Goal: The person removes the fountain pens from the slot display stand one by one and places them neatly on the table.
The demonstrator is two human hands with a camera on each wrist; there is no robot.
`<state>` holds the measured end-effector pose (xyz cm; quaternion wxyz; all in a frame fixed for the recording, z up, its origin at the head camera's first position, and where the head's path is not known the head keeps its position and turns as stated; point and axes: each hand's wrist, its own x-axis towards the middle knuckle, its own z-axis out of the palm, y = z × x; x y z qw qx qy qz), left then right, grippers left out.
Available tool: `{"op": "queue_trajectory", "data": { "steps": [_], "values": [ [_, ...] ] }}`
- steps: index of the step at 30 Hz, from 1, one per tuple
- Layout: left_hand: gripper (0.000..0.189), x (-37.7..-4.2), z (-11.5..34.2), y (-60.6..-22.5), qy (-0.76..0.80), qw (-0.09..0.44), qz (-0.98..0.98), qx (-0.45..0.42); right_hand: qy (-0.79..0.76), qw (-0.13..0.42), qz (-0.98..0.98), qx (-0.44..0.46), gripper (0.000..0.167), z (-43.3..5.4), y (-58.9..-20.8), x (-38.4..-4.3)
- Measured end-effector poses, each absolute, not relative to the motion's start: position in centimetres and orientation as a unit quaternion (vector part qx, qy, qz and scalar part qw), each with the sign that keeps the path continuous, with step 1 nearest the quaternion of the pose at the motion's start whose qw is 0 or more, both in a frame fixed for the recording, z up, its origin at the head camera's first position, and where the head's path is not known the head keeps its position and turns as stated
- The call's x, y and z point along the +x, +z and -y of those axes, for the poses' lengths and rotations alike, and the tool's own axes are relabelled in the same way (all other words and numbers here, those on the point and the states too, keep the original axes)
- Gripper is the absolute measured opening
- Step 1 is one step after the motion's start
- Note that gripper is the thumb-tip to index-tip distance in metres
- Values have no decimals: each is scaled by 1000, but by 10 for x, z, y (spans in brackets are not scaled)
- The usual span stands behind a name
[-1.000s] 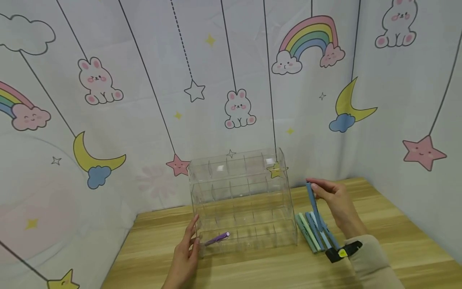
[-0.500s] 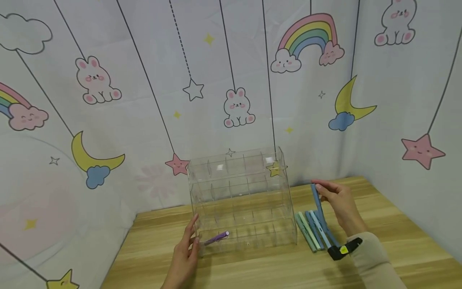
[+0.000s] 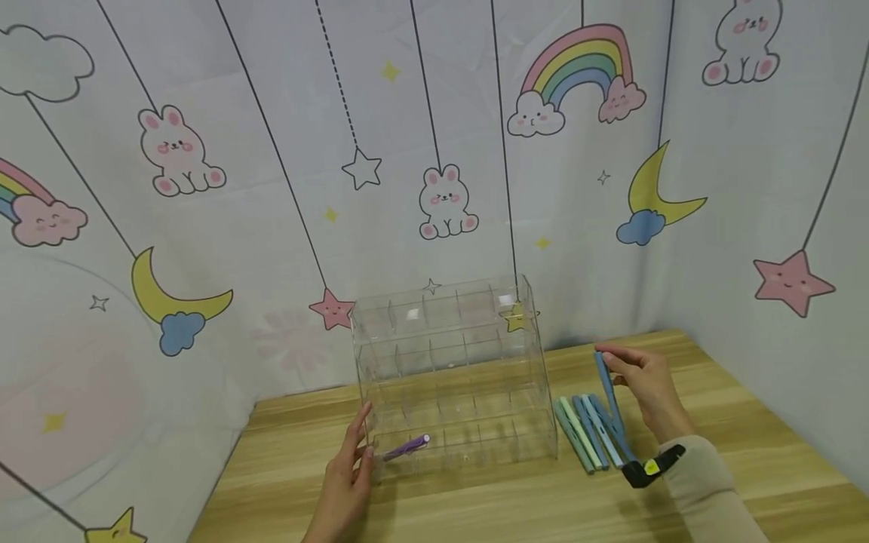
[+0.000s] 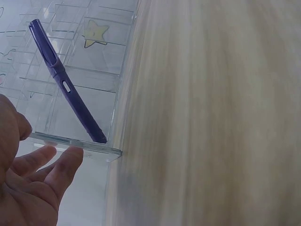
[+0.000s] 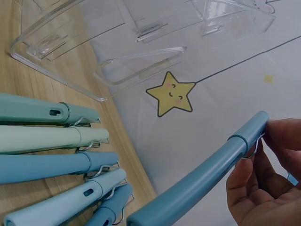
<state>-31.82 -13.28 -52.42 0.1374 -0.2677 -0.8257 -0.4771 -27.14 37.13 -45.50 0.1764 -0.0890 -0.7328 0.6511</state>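
A clear stepped pen rack (image 3: 468, 455) with several small compartments stands on the table. My left hand (image 3: 345, 479) holds its left side wall, thumb and fingers on either side of the panel in the left wrist view. A purple pen (image 4: 75, 96) lies slanted in the bottom tier at that end. Right of the rack, my right hand (image 3: 648, 385) pinches a blue pen (image 5: 202, 174) by its capped, clipped end, the other end pointing down. Below lies a row of capped pens: green (image 5: 33, 108), pale green (image 5: 37, 139), blue (image 5: 42, 167) and light blue (image 5: 66, 200), plus another blue pen (image 5: 110, 207).
The wood-grain table (image 3: 489, 513) reaches back to a white printed curtain (image 3: 271, 136), which also runs along both sides. A black strap device (image 3: 648, 469) sits at my right wrist, near the lower ends of the pens.
My right hand has drifted right and slightly down with the blue pen, away from the rack. The left hand, rack and purple pen stay put; the head view shifts slightly.
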Motion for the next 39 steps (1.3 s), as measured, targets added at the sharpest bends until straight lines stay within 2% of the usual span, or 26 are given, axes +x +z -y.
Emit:
{"op": "queue_trajectory", "data": {
  "steps": [8, 13, 29, 39],
  "values": [
    [73, -318, 134, -524, -479, 138, 823, -271, 624, 163, 756, -107, 45, -383, -464, -270],
    [73, -317, 134, -524, -479, 137, 824, -269, 601, 159, 774, -120, 39, -388, -471, -271],
    [74, -315, 132, -521, -479, 150, 818, -281, 584, 130, 788, -145, 44, -396, -491, -273],
    [73, -314, 132, -520, -474, 144, 824, -275, 563, 127, 800, -162, 39, -401, -506, -276]
  ]
}}
